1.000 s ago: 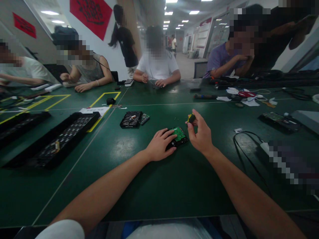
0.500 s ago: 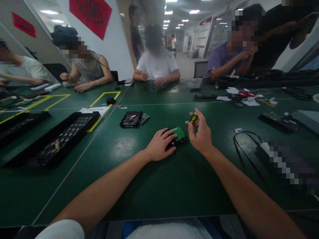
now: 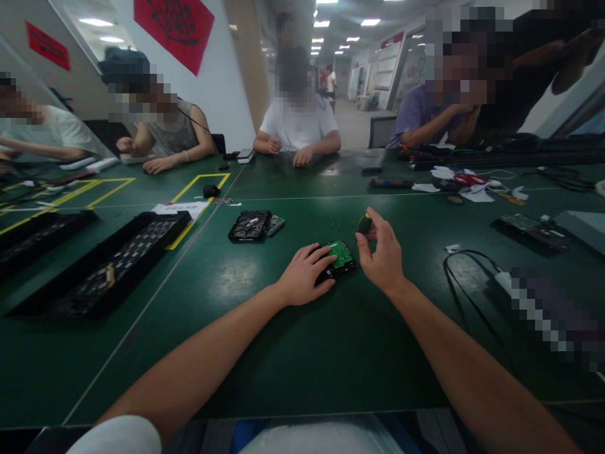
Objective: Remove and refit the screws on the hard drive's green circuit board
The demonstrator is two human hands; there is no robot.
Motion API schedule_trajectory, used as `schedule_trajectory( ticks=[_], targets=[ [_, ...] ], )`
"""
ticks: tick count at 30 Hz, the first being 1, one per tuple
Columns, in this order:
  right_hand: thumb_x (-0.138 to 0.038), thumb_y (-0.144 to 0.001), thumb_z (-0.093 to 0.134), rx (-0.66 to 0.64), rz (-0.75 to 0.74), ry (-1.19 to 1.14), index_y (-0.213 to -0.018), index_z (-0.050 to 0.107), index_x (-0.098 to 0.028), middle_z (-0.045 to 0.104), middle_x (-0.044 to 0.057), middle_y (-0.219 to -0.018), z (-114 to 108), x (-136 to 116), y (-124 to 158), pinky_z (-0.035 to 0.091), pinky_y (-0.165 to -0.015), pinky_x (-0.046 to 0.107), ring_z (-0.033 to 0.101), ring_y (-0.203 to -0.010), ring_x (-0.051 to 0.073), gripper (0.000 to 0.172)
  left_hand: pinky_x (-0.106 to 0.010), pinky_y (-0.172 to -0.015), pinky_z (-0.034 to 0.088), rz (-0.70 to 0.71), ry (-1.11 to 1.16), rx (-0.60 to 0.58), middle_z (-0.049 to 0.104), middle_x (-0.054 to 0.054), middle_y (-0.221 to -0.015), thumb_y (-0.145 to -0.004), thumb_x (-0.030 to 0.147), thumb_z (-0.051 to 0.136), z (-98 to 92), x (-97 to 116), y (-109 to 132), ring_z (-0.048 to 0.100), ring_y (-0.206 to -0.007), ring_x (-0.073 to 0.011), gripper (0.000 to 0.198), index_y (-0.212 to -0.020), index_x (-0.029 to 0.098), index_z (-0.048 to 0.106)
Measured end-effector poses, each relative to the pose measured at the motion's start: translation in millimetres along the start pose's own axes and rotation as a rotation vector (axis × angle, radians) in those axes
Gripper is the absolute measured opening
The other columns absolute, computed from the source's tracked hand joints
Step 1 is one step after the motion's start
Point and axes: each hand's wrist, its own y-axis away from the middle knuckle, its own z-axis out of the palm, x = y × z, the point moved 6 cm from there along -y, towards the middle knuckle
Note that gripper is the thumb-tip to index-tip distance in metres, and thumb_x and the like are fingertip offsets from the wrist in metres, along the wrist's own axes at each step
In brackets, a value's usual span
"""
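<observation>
The drive [image 3: 343, 254] lies on the tabletop [image 3: 350, 353], left of and below my right fingers [image 3: 377, 219], closed around the screwdriver [image 3: 364, 223]; my left fingers [image 3: 319, 253] rest spread across the drive's left side.

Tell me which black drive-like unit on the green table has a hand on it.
The middle unit, its green board facing up, lies partly under the left hand; no hand touches the left unit or the right unit.

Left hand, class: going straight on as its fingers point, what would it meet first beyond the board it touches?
Likely the handled tool in the right hand, just beyond the green circuit board; depth between them is unclear.
</observation>
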Motion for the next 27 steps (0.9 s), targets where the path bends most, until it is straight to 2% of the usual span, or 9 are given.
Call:
schedule_trajectory(
  ticks=[5,8,10,13,16,22,27],
  targets=[
    [-0.036,-0.101,0.067,0.012,-0.002,0.004,-0.154,0.047,-0.031,0.064,0.011,-0.127,-4.5,-3.0,-2.2,0.064,-0.079,0.047,0.066,-0.089,0.024,0.057,-0.063,-0.128,0.032,0.000,0.007,0.001,0.047,-0.010,-0.167,-0.097,0.049,0.069,0.8,-1.1,0.1,0.034,-0.158,-0.0412,0.067,-0.157,0.026,0.052],
    [-0.035,-0.101,0.067,0.011,-0.008,0.005,-0.151,0.050,-0.032,0.064,0.010,-0.126,-6.0,-5.7,-3.4,0.064,-0.083,0.047,0.067,-0.094,0.025,0.053,-0.063,-0.128,0.033,-0.004,0.001,-0.002,0.046,-0.009,-0.167,-0.097,0.050,0.068,1.5,-1.7,0.1,0.034,-0.157,-0.0413,0.066,-0.157,0.026,0.052],
    [-0.033,-0.103,0.063,0.006,-0.014,0.007,-0.154,0.049,-0.032,0.065,0.011,-0.126,-5.2,-6.5,-3.3,0.064,-0.088,0.047,0.068,-0.100,0.026,0.053,-0.063,-0.128,0.033,-0.002,-0.003,-0.006,0.046,-0.009,-0.168,-0.097,0.050,0.068,1.5,-1.4,-0.1,0.034,-0.157,-0.0413,0.066,-0.157,0.026,0.053],
    [-0.030,-0.106,0.055,-0.012,-0.010,-0.005,-0.163,0.038,-0.031,0.066,0.012,-0.133,-1.6,-4.5,-1.4,0.063,-0.094,0.050,0.069,-0.103,0.027,0.059,-0.062,-0.128,0.033,-0.001,-0.009,-0.006,0.046,-0.010,-0.167,-0.098,0.050,0.067,0.9,-0.8,-0.3,0.035,-0.157,-0.0415,0.066,-0.157,0.024,0.053],
    [-0.031,-0.107,0.053,-0.014,0.004,-0.007,-0.166,0.034,-0.029,0.064,0.014,-0.141,0.6,-1.5,0.4,0.064,-0.093,0.050,0.070,-0.103,0.027,0.061,-0.062,-0.127,0.033,0.001,-0.010,-0.005,0.047,-0.010,-0.167,-0.098,0.049,0.067,0.6,-0.2,-0.4,0.036,-0.156,-0.0416,0.066,-0.157,0.024,0.053],
    [-0.038,-0.101,0.069,0.036,-0.017,0.013,-0.153,0.049,-0.027,0.066,0.011,-0.125,-5.1,-4.9,-1.6,0.063,-0.079,0.043,0.067,-0.090,0.023,0.056,-0.063,-0.127,0.034,0.004,-0.013,-0.003,0.046,-0.011,-0.167,-0.098,0.050,0.067,1.7,-0.8,0.0,0.035,-0.157,-0.0419,0.067,-0.157,0.024,0.052],
    [-0.036,-0.103,0.065,0.032,-0.031,0.034,-0.153,0.051,-0.031,0.065,0.009,-0.118,-5.4,-6.0,-2.3,0.062,-0.083,0.045,0.066,-0.093,0.024,0.052,-0.062,-0.127,0.034,0.007,-0.019,0.002,0.047,-0.010,-0.167,-0.098,0.049,0.067,2.1,-1.0,0.0,0.036,-0.156,-0.0416,0.066,-0.157,0.024,0.053]
  ],
)
